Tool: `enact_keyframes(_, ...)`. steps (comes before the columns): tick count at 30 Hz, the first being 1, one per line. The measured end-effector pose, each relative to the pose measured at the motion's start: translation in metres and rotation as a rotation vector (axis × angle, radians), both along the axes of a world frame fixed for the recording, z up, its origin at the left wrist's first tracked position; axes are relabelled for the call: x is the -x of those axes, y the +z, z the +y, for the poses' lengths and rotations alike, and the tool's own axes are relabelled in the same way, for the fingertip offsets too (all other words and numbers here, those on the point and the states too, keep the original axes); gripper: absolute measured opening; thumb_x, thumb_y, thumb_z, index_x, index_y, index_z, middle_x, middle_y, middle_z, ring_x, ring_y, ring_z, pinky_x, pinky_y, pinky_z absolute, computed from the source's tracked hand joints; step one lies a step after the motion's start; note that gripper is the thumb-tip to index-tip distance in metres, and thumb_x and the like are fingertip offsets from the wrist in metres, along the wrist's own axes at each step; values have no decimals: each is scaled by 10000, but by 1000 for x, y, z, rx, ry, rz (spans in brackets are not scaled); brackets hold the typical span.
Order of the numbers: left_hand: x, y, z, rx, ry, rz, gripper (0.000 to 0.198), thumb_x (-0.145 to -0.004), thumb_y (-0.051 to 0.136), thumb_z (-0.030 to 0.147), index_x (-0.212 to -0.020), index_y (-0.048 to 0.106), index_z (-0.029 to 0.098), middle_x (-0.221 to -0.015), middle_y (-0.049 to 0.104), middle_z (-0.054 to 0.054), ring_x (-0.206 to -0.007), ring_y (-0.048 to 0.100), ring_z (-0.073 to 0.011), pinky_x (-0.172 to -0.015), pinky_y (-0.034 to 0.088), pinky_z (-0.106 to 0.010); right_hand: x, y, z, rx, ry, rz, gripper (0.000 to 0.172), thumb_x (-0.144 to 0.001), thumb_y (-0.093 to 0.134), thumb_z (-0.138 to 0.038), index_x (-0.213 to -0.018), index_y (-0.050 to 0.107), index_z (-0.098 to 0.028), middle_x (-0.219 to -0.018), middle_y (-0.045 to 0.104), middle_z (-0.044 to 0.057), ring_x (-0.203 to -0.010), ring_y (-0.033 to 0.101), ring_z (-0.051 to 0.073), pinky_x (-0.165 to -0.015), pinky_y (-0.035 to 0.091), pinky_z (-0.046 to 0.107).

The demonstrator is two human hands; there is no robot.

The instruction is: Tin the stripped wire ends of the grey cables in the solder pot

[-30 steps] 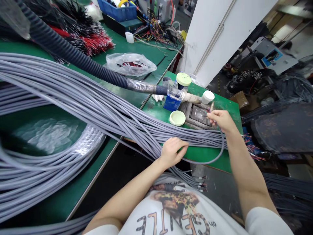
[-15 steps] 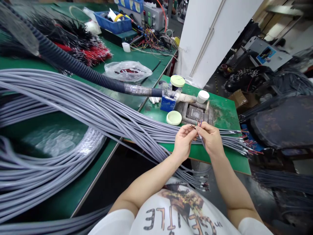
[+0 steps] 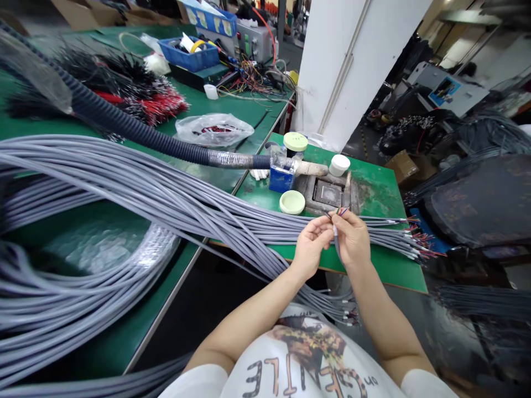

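Note:
Just in front of the solder pot, my right hand point(image 3: 353, 239) pinches a grey cable point(image 3: 337, 243) close to its stripped end. Thin coloured wires point(image 3: 341, 211) fan out above its fingertips. My left hand point(image 3: 311, 246) is closed against the same cable from the other side, its thumb and fingers at the base of the wires. Its exact hold is partly hidden. Beneath both hands runs a thick bundle of grey cables point(image 3: 232, 221), whose stripped ends point(image 3: 421, 243) lie to the right on the green board.
Behind my hands sits a square solder pot point(image 3: 311, 204). Around it are a pale green dish point(image 3: 292, 203), a white cup point(image 3: 339, 165), a lidded jar point(image 3: 296, 141) and a blue box point(image 3: 281, 178). A ribbed hose point(image 3: 166, 141) crosses from the left. A white pillar point(image 3: 327, 72) rises behind.
My left thumb and fingers have shifted lower along the cable, and the wires stand more fanned out. The view has tilted slightly; the things on the table have not moved.

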State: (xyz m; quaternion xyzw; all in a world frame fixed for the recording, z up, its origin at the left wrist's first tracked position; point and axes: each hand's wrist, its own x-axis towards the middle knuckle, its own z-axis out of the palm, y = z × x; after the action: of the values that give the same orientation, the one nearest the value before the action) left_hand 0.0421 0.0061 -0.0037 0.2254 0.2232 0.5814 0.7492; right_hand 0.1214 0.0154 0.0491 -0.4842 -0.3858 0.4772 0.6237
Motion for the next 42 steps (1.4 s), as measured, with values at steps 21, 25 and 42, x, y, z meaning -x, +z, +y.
enact_keyframes(21, 27, -15, -13, 90, -232, 29, 302, -641, 816, 358, -761, 654, 133, -642, 643, -4, -547, 534, -71, -550, 390, -192, -60, 15, 21, -172, -147, -26, 37, -689, 706, -245, -676, 680, -222, -619, 594, -28, -600, 504, 103, -687, 447, 289)
enact_keyframes(25, 26, -17, -13, 58, -231, 41, 288, -652, 807, 355, -757, 654, 135, -652, 648, -9, -557, 530, -72, -560, 382, -197, -46, 13, 9, 31, 256, -301, 127, -650, 755, -223, -772, 740, -191, -740, 680, 15, -704, 582, 145, -689, 454, 286)
enact_keyframes(42, 36, -21, -18, 70, -169, 74, 293, -628, 822, 347, -693, 623, 142, -670, 660, -4, -582, 553, -79, -581, 412, -205, -48, -3, 26, -6, 177, -44, 142, -693, 720, -324, -632, 696, -198, -545, 567, -21, -523, 474, 96, -587, 448, 267)
